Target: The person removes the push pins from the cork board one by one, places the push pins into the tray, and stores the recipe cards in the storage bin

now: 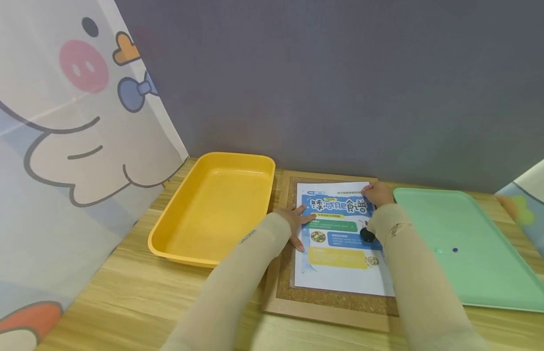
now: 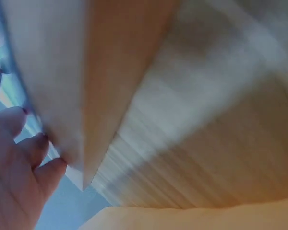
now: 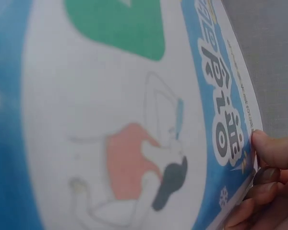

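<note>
A printed poster sheet (image 1: 342, 280) with blue, green and yellow blocks lies over a wood-framed cork board (image 1: 326, 313). My left hand (image 1: 292, 222) rests with spread fingers on the sheet's left edge. Up at the top right corner, my right hand (image 1: 379, 194) pinches the sheet. The right wrist view shows the thumb on the front of the poster (image 3: 120, 96) and the other fingers behind its edge. In the left wrist view the fingertips (image 2: 53, 172) lie beside the board's wooden frame (image 2: 48, 72).
A yellow tray (image 1: 210, 214) stands left of the board. On the right lies a green tray (image 1: 469, 219), holding a small purple piece (image 1: 455, 250) and a small pale green piece (image 1: 438, 251). A grey partition (image 1: 333, 87) rises behind the wooden table (image 1: 135, 287).
</note>
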Demonstrator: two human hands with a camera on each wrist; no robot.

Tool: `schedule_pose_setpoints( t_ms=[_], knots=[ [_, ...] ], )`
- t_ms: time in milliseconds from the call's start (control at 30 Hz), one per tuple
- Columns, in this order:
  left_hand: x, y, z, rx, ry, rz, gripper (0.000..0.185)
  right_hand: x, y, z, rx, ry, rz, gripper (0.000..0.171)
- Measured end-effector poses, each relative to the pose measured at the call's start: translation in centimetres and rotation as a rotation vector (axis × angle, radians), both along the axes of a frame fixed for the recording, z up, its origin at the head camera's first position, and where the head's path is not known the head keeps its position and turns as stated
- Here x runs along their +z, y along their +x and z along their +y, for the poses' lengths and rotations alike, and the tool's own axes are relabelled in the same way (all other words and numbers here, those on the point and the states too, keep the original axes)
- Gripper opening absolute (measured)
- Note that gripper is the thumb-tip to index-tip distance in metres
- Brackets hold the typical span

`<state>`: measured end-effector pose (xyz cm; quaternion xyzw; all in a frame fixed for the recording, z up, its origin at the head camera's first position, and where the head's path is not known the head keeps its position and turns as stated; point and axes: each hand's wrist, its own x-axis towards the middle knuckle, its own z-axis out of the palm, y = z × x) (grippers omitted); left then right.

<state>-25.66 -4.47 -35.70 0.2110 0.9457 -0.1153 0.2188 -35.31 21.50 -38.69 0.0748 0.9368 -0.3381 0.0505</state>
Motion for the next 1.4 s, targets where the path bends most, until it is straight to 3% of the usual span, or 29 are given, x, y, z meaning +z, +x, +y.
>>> schedule_pose_setpoints(
  t_ms=[167, 333, 433, 533, 667, 833, 900, 1033, 1167, 1400],
  knots=[
    [0.1, -0.7, 0.0, 0.12, 0.279, -0.085, 0.09, 0.1, 0.2, 0.4, -0.004, -0.05, 0.021, 0.027],
    [-0.4, -1.4, -0.3, 0.29, 0.702, -0.171, 0.081, -0.3, 0.1, 0.8, 0.003, -0.13, 0.084, 0.027],
    [-0.7, -1.4, -0.4, 0.438, 0.967, -0.184, 0.078, -0.8, 0.0, 1.1, 0.006, -0.202, 0.101, 0.026],
    [-1.1, -1.6, -0.2, 0.593, 1.172, -0.165, 0.075, -1.2, 0.0, 1.4, 0.006, -0.239, 0.093, 0.026],
    [-1.8, -2.4, 0.3, 0.772, 1.365, -0.172, 0.069, -1.2, 0.3, 1.2, -0.014, -0.274, 0.06, 0.028],
    [-2.4, -3.2, 0.6, 0.982, 1.428, -0.167, 0.061, -1.2, 0.2, 0.9, -0.038, -0.309, -0.003, 0.023],
    [-2.4, -3.3, 0.7, 1.006, 1.424, -0.162, 0.059, -1.3, 0.1, 0.9, -0.042, -0.305, -0.027, 0.018],
    [-2.4, -3.2, 0.7, 1.011, 1.362, -0.16, 0.055, -1.3, 0.1, 1.1, -0.039, -0.29, -0.037, 0.014],
    [-2.3, -2.8, 0.8, 0.985, 1.272, -0.192, 0.056, -1.2, 0.5, 1.3, -0.034, -0.279, -0.032, 0.024],
    [-2.1, -1.6, 0.6, 0.887, 1.297, -0.289, 0.076, -0.7, 1.5, 2.6, -0.014, -0.246, -0.001, 0.033]
  ],
)
